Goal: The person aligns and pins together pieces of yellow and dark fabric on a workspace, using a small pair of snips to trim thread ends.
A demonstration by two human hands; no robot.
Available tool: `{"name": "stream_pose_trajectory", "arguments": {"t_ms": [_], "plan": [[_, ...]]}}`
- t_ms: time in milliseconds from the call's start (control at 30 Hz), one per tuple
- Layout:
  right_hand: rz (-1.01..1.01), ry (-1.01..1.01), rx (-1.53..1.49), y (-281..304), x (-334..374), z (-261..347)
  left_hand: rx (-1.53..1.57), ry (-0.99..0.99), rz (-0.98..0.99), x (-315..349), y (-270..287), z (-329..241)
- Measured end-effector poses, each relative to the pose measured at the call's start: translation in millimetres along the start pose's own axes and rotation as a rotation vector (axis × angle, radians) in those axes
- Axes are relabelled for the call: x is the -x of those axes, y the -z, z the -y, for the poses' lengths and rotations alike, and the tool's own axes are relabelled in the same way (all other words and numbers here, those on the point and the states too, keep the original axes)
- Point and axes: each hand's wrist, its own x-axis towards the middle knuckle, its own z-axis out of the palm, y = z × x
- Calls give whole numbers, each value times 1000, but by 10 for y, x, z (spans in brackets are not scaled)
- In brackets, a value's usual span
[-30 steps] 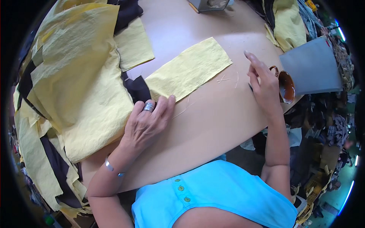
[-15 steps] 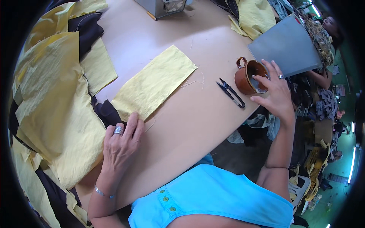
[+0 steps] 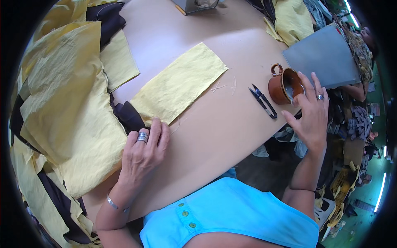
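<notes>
At the near corner of a yellow fabric strip [image 3: 186, 82], my left hand [image 3: 144, 149] has its fingers curled down and closed on the cloth. A dark fabric piece [image 3: 130, 115] lies beside those fingers, under the strip's end. On the right, my right hand [image 3: 310, 111] is spread at the rim of a brown glazed mug [image 3: 279, 89]. Its index finger bends toward the mug's mouth while thumb and other fingers stand apart. Something pale and shiny shows inside the mug. Black thread snips [image 3: 264, 102] lie on the table just left of the mug, blades slightly parted.
Large yellow and dark cloth panels [image 3: 74, 111] are heaped along the left. A grey flat board or box [image 3: 322, 58] sits beyond the mug. More yellow fabric [image 3: 293, 20] lies at the far right, and a grey machine part [image 3: 194, 5] at the far edge. Loose threads [image 3: 217, 87] dot the table.
The whole view has shifted, so the table things appear farther right and slightly higher. My right index finger is bent more at the mug's mouth. The left hand stays on the yellow strip.
</notes>
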Motion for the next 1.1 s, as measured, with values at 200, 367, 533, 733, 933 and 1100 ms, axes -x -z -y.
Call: {"name": "stream_pose_trajectory", "arguments": {"t_ms": [200, 367, 533, 733, 933, 1100], "plan": [[-168, 141, -392, -400, -383, 631, -21, -26, -50, 6, -18, 26], [47, 57, -814, -1010, -683, 593, -66, -62, -76, -26, -13, 20], [-70, 86, -273, -931, -711, 823, -45, -46, -60, 11, -21, 16], [-181, 242, 18, -877, -614, 979, -25, -23, -39, 23, 2, -9], [-199, 256, 198, -855, -734, 791, 40, -3, 15, 19, 88, 4], [-169, 321, 157, -847, -670, 720, 45, 5, -14, 19, 95, 8]]}}
